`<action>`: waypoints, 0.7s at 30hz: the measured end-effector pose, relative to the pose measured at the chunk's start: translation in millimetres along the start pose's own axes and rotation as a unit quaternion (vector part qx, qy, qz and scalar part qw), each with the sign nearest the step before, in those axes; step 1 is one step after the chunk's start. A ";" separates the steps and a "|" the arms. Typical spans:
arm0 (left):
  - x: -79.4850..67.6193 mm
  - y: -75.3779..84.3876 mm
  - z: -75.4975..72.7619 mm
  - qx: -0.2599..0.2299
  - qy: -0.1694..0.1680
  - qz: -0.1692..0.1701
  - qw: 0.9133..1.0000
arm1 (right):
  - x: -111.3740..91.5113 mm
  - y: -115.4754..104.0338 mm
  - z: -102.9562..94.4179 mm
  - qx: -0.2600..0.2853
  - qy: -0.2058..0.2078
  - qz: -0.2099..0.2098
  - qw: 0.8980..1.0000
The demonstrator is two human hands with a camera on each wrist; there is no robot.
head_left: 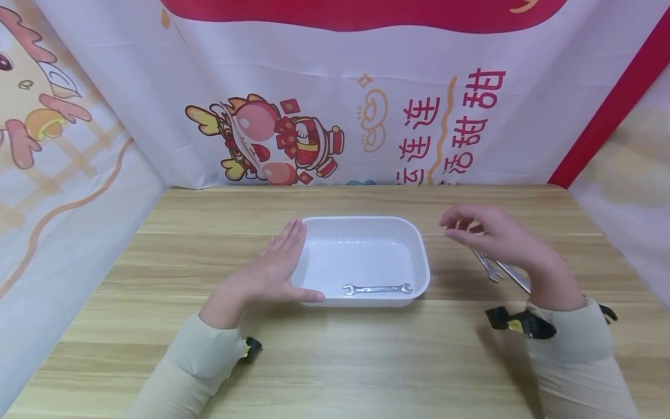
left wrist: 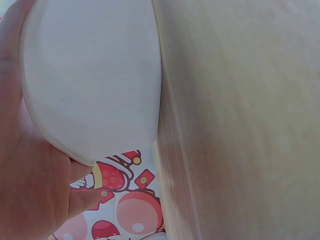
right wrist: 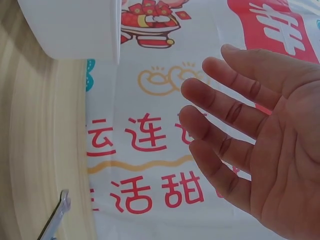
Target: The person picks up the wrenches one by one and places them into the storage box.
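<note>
A white rectangular plastic tray (head_left: 361,256) stands on the table. Inside it, along the front wall, lies a silver double open-end wrench (head_left: 378,288). My left hand (head_left: 277,265) rests against the tray's left end with straight fingers along the side and the thumb at the front rim. To the right of the tray my right hand (head_left: 489,233) hovers above the table, fingers loosely bent, holding nothing; its palm shows bare in the right wrist view. Under it lie a wrench (head_left: 490,269) and another slim metal tool (head_left: 515,276), both partly hidden by the hand and forearm.
The wood-grain table (head_left: 361,355) ends at the back against a white printed cloth (head_left: 366,105) with red characters. Another printed cloth (head_left: 78,174) hangs along the left side. Dark wrist straps (head_left: 531,324) are worn at both sleeves.
</note>
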State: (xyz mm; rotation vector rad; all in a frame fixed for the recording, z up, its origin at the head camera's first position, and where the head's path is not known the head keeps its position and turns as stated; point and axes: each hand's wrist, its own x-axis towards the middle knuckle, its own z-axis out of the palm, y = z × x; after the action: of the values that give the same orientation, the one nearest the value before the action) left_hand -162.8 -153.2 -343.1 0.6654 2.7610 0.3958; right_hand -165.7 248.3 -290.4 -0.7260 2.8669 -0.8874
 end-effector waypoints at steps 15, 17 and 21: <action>-1.1 -0.3 -1.7 0.003 0.000 0.002 1.000 | 0.5 20.7 -3.7 0.007 0.013 0.025 1.000; -1.2 -0.3 -1.7 0.004 0.000 0.004 1.000 | -0.4 22.9 -4.2 0.012 0.012 0.039 0.999; -1.1 -0.6 -0.7 -0.001 -0.001 0.004 1.000 | -1.5 28.0 -4.6 0.023 0.005 0.062 0.998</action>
State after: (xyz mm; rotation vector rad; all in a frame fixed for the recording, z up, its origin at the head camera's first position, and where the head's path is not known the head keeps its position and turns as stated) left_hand -162.3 -154.4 -342.4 0.6750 2.7572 0.4000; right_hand -177.0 271.7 -301.9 -0.5334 2.8536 -0.9394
